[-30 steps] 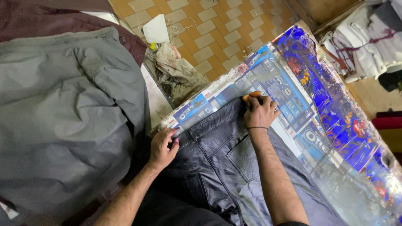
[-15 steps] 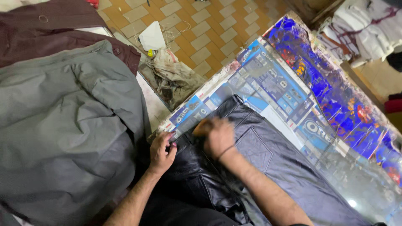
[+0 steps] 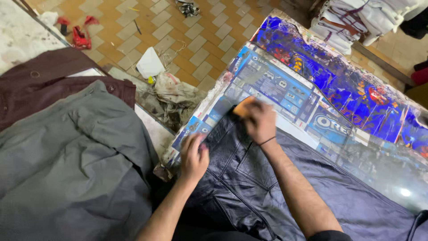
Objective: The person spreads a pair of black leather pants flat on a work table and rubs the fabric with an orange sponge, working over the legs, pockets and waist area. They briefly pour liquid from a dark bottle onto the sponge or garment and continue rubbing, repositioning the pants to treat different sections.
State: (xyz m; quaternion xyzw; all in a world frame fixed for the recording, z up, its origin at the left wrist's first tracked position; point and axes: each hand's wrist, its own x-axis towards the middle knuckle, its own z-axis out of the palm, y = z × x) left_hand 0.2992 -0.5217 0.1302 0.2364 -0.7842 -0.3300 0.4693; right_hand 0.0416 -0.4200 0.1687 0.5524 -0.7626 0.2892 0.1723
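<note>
Left hand (image 3: 194, 156): you press the dark trousers (image 3: 276, 187) flat at the waist edge, fingers closed on cloth | Right hand (image 3: 260, 120): pinches an orange block (image 3: 243, 108), just beyond your left | Keep cloth taut between grips.

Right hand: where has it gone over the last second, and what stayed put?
The right hand, with an orange block under its fingers, slid left along the dark trousers waistband, then back toward the middle. The left hand kept pressing the waistband's left end.
</note>
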